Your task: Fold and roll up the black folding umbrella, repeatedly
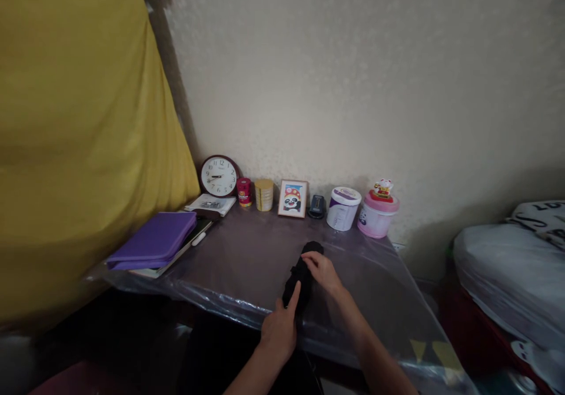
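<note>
A black, elongated bundle, which looks like a folded umbrella, lies slantwise on the table near its front edge. My left hand holds its near end, the index finger stretched along it and the other fingers partly hidden. Near the far end, my right hand is closed in a pinch at the bundle's right side. The dark surface hides exactly what the right fingertips grip.
A plastic-covered table carries a purple folder at left. Along the wall stand a clock, red tin, yellow-lidded jar, panda picture frame, small dark object, white tub and pink tub.
</note>
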Demonstrator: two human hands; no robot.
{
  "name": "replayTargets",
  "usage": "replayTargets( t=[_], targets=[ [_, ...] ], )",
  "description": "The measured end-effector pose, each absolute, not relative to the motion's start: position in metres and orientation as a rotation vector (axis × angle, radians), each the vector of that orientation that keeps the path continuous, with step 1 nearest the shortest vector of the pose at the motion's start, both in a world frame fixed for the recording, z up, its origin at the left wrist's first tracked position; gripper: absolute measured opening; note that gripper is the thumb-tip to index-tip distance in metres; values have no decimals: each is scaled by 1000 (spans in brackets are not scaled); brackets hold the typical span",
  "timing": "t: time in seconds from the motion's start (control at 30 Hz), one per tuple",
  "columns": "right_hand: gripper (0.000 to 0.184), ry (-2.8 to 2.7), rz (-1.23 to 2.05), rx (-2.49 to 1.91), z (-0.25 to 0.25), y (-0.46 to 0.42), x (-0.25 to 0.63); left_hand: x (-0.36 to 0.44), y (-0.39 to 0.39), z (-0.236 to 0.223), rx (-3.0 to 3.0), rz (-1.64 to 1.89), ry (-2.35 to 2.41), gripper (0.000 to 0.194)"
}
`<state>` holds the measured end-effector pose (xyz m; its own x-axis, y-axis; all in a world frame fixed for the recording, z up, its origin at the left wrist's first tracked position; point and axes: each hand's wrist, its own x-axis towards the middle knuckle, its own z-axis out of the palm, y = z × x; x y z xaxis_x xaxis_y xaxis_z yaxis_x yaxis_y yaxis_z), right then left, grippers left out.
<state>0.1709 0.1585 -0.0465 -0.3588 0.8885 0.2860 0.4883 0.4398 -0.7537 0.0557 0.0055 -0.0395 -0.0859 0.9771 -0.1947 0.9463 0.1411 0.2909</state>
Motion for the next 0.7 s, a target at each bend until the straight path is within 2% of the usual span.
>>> replayTargets(
  t=[0.17,0.3,0.7],
  targets=[
    [18,-2377,743,-1100,-30,164,140,54,9,-48,1835,159,2079,74],
    [20,-2505,809,-1106,-29,174,135,48,8,-54,1844,217,2023,75],
    [29,-2109,1212,-1052,-29,176,141,21,17,-55,1875,295,2025,74]
  ],
)
